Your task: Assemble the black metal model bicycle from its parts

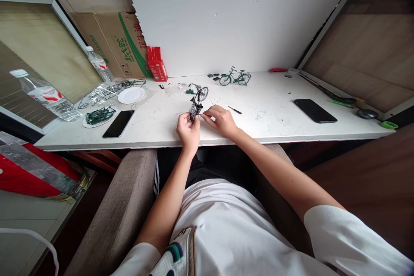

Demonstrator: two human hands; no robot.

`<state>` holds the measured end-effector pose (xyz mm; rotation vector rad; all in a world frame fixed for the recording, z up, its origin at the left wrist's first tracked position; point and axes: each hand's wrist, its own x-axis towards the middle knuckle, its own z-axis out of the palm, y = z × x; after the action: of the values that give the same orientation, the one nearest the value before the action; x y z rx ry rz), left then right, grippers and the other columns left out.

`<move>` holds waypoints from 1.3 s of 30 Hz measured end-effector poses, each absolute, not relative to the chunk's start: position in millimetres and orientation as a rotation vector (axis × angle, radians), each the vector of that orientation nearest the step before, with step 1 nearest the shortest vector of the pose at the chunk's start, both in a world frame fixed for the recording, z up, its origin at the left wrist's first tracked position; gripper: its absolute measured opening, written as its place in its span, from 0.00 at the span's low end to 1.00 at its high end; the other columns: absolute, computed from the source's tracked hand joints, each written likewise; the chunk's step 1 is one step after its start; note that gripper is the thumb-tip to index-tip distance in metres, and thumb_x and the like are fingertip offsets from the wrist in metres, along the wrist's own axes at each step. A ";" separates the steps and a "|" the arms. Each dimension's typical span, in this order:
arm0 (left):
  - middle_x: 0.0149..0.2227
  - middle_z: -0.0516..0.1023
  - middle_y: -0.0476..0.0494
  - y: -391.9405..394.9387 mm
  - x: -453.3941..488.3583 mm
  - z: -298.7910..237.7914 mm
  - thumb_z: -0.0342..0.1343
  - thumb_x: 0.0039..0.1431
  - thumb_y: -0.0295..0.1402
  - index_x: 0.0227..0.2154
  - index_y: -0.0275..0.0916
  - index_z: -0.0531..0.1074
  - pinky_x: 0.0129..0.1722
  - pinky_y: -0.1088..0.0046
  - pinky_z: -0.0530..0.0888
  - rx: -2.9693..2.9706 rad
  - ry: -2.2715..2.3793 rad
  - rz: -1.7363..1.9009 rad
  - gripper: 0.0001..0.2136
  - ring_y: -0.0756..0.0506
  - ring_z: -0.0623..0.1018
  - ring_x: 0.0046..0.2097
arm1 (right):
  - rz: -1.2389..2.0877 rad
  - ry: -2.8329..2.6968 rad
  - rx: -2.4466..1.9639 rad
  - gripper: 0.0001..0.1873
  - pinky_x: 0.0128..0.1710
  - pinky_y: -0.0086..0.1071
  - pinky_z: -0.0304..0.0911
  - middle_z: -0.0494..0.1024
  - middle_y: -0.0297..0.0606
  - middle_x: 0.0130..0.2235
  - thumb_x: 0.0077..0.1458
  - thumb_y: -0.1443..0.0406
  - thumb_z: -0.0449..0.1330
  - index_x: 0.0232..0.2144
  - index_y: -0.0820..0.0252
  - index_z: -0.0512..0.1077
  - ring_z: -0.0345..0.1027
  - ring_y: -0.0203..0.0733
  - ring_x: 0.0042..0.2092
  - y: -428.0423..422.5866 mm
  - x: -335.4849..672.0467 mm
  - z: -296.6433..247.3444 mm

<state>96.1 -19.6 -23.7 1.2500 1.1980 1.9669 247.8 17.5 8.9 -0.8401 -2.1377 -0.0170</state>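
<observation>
A small black model bicycle (pixel 196 104) stands near the table's front edge, its front wheel pointing away from me. My left hand (pixel 189 131) pinches it at the rear wheel, thumb and fingers closed round that end. Close by on the right, my right hand (pixel 221 120) has its thumb and forefinger pressed together near the rear wheel; whatever is between those fingertips is too small to make out. Just behind the bicycle lies a small green piece (pixel 190 92). To the right of my right hand rests a thin dark tool with a pointed end (pixel 235 110).
A green model bicycle (pixel 235 78) stands at the back of the white table (pixel 271 123). Phones lie left (pixel 118 124) and right (pixel 315 111). At left are a plate of green parts (pixel 100 115), a white plate (pixel 131 95), water bottles (pixel 48 97) and a red box (pixel 157 65).
</observation>
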 end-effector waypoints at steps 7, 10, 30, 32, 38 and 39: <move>0.49 0.84 0.30 -20.8 96.4 -23.1 0.66 0.62 0.39 0.49 0.35 0.72 0.53 0.64 0.83 1.278 1.133 1.916 0.18 0.41 0.87 0.49 | -0.020 -2.189 -0.960 0.33 0.34 0.36 0.56 0.78 0.42 0.30 0.77 0.47 0.43 0.29 0.57 0.74 0.68 0.43 0.34 17.5 247.5 11.0; 0.51 0.83 0.29 -20.8 96.9 -23.2 0.65 0.63 0.40 0.50 0.35 0.71 0.54 0.64 0.83 1.289 1.160 1.922 0.18 0.41 0.86 0.51 | 0.060 -2.190 -0.942 0.29 0.36 0.35 0.58 0.80 0.42 0.33 0.76 0.48 0.45 0.34 0.57 0.75 0.70 0.43 0.36 16.3 247.9 11.1; 0.47 0.84 0.31 -22.3 94.7 -18.2 0.71 0.55 0.36 0.47 0.34 0.74 0.51 0.64 0.83 1.163 0.996 1.899 0.20 0.41 0.86 0.47 | 0.097 -2.146 -0.841 0.20 0.38 0.34 0.61 0.81 0.41 0.37 0.74 0.49 0.53 0.39 0.56 0.75 0.72 0.45 0.39 24.6 249.4 3.8; 0.47 0.84 0.31 -22.3 95.0 -17.6 0.71 0.55 0.37 0.47 0.34 0.73 0.52 0.63 0.83 1.134 1.000 1.919 0.20 0.41 0.86 0.47 | 0.126 -2.122 -0.832 0.18 0.39 0.34 0.62 0.82 0.42 0.40 0.74 0.51 0.53 0.41 0.56 0.74 0.74 0.45 0.40 24.7 249.3 3.4; 0.48 0.84 0.30 -24.1 93.6 -16.4 0.71 0.56 0.41 0.48 0.35 0.73 0.52 0.63 0.83 1.187 1.010 1.866 0.22 0.40 0.87 0.47 | 0.186 -2.035 -0.878 0.15 0.36 0.33 0.62 0.82 0.39 0.38 0.73 0.52 0.56 0.45 0.55 0.73 0.74 0.44 0.37 22.2 248.7 5.1; 0.49 0.84 0.30 -24.5 93.3 -16.3 0.71 0.57 0.42 0.48 0.35 0.73 0.51 0.63 0.83 1.199 1.009 1.858 0.22 0.40 0.87 0.47 | 0.200 -2.020 -0.884 0.15 0.36 0.33 0.62 0.82 0.39 0.37 0.72 0.51 0.57 0.45 0.55 0.72 0.74 0.43 0.37 21.9 248.8 5.5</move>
<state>93.3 -24.5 -16.3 1.1994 1.0091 1.8583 248.8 21.9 5.5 -0.8840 -2.0204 0.2005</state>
